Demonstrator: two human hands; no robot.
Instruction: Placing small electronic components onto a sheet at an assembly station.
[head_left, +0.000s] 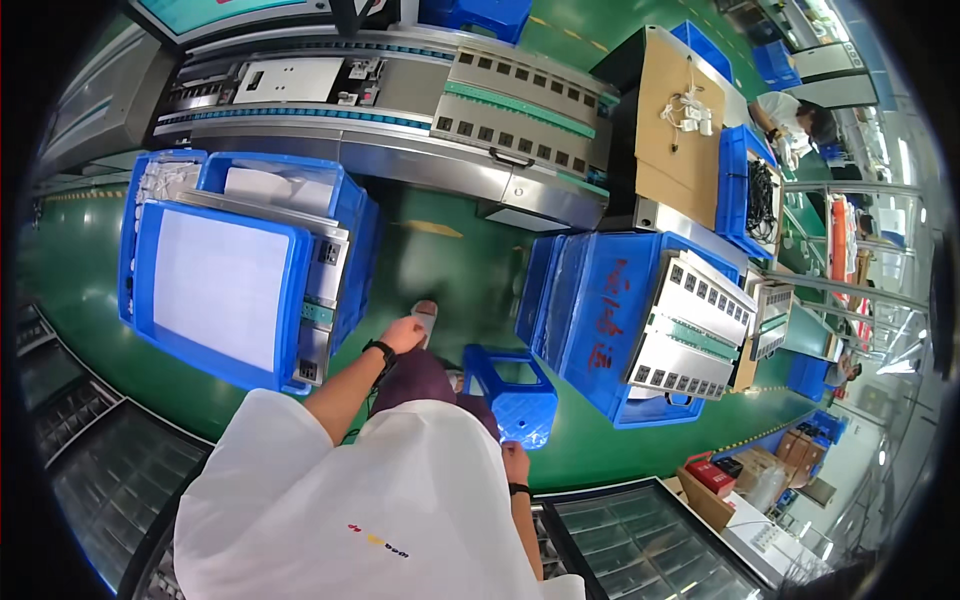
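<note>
Fingers of the left hand (404, 333) curl loosely with nothing in them, near the corner of the stacked blue crates (225, 290) on the person's left. Further right, the right hand (515, 465) hangs empty beside the small blue stool (512, 392); whether its fingers are spread I cannot tell. That stool, standing on the green floor (440, 260) between the crate stacks, looks like light, stiff plastic, probably best gripped by its seat rim
</note>
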